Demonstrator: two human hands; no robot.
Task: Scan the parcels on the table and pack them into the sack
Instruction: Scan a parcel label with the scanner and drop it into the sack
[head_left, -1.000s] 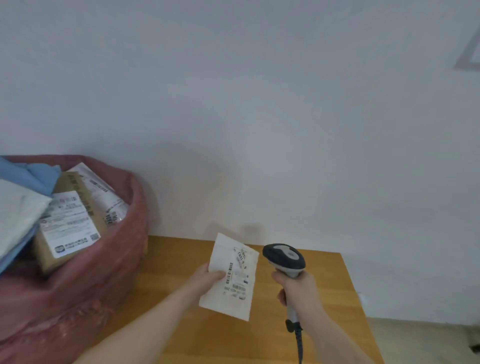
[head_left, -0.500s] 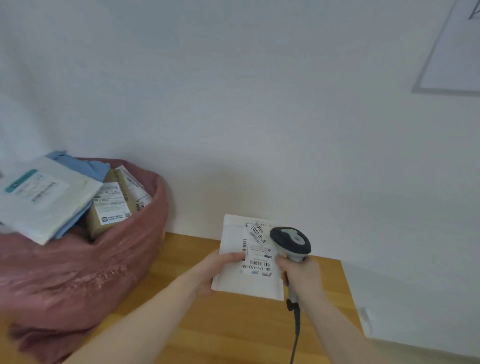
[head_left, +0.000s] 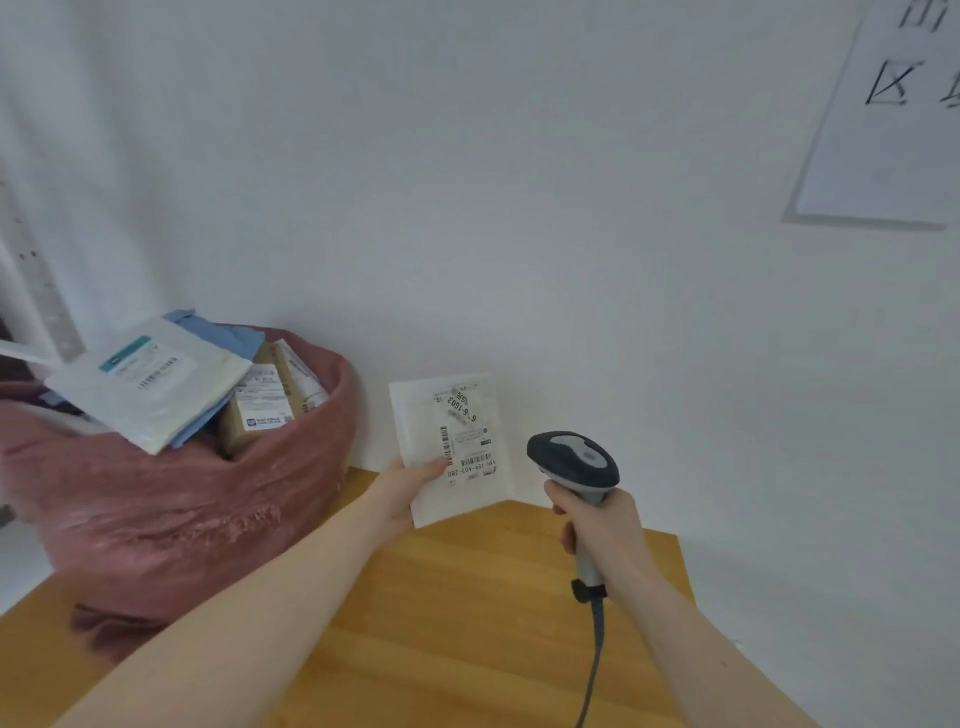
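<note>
Parcel (head_left: 449, 447) in our left hand (head_left: 408, 488), scanner (head_left: 574, 465) in our right hand (head_left: 597, 525): that is how we stand over the wooden table (head_left: 467, 613). The parcel is a flat white mailer, held upright in the air above the table's far edge, label toward us, with our thumb pinching its lower left corner against fingers hidden behind it. The right hand is wrapped round the scanner's handle at about three o'clock from the parcel, just beside it and not touching; the head points roughly toward the wall rather than squarely at the barcodes, so we judge the scan either in progress or about to be taken. The cable (head_left: 595, 654) trails down toward six o'clock. We reckon the mailer is light and thin, soft enough to bend and flop from a single corner pinch, and its plastic skin probably a little slick; a hold further in along the left edge, clear of the printed label, would keep it flatter and leave the barcodes uncovered. The pink sack (head_left: 208, 499) sits at nine o'clock from the parcel, on the table's left end, its mouth open and already stuffed with a large white mailer (head_left: 150, 382), a brown box (head_left: 257, 410) and blue packets (head_left: 228, 338), so this one would likely go on top.
</note>
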